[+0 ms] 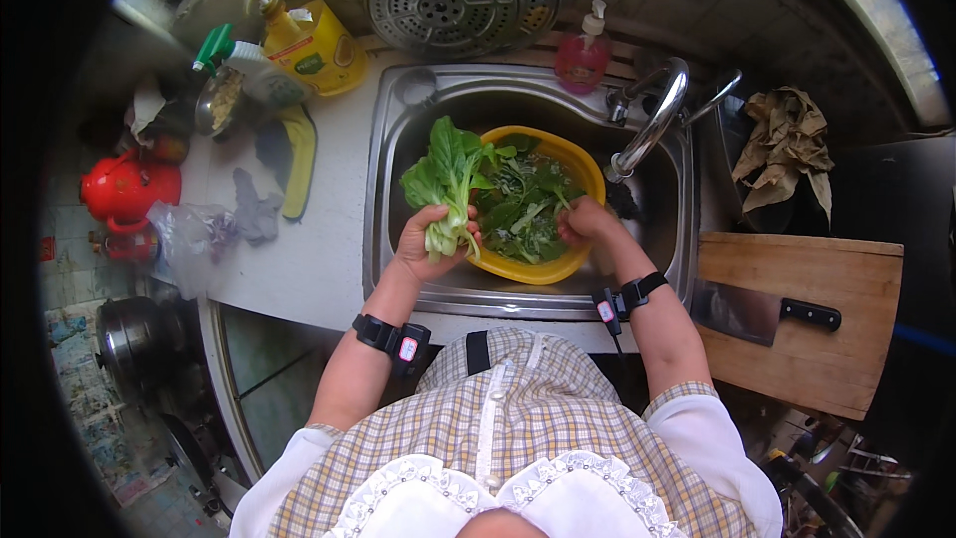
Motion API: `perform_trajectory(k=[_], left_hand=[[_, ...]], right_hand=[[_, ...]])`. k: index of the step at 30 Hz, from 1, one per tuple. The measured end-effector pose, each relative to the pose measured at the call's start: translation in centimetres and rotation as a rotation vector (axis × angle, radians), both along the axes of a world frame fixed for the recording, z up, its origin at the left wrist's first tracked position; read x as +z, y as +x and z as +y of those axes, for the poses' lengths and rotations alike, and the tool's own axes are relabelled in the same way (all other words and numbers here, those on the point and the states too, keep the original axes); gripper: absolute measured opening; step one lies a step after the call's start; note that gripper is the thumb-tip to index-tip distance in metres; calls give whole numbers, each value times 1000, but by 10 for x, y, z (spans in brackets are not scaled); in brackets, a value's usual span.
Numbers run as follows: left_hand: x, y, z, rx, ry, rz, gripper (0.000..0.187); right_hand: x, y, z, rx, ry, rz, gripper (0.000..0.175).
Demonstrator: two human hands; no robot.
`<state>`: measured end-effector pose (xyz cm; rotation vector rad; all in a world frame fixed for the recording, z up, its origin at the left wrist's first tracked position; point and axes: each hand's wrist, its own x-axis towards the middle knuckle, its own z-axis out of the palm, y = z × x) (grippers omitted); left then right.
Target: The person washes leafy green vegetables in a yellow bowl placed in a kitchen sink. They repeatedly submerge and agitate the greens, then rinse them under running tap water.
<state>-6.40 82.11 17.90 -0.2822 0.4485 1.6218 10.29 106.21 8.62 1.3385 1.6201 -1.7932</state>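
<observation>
My left hand (437, 239) is closed around the pale stems of a bunch of leafy greens (450, 164), leaves pointing away from me, over the left rim of a yellow plastic basin (553, 273). The basin sits in a stainless steel sink (515, 306) and holds more loose green leaves (523, 209), which look wet. At the basin's right side, my right hand (586, 220) has its fingers curled on a green stem that reaches in among the leaves. A chrome faucet (657, 127) arches over the sink's right part, near the basin's rim.
To the right, a cleaver (747, 314) lies on a wooden cutting board (806, 261); crumpled brown paper (784, 142) is behind it. A pink soap bottle (582, 60) stands behind the sink. Left are a yellow refill pouch (328, 52), a spray bottle (261, 71), a cloth (300, 157) and a red kettle (131, 187).
</observation>
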Motion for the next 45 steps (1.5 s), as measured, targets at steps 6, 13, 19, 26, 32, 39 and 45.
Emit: perform_trajectory(k=[6, 13, 19, 26, 32, 39, 45], left_hand=[[-3, 7, 8, -52, 28, -16, 36], [1, 8, 5, -52, 11, -18, 52], [-3, 11, 4, -61, 63, -52, 53], [-3, 16, 10, -94, 60, -65, 49], [7, 10, 6, -24, 46, -68, 42], [5, 8, 0, 9, 42, -69, 42], [-1, 11, 1, 15, 29, -75, 40]], right_hand=[[-71, -35, -36, 12, 35, -34, 15], [-85, -39, -44, -48, 223, -62, 21], [-13, -19, 2, 400, 558, -104, 33], [-11, -16, -10, 697, 702, 133, 22], [-40, -13, -27, 961, 1017, -6, 23], [4, -9, 18, 968, 986, 260, 31], [13, -12, 44, 895, 852, 354, 29]])
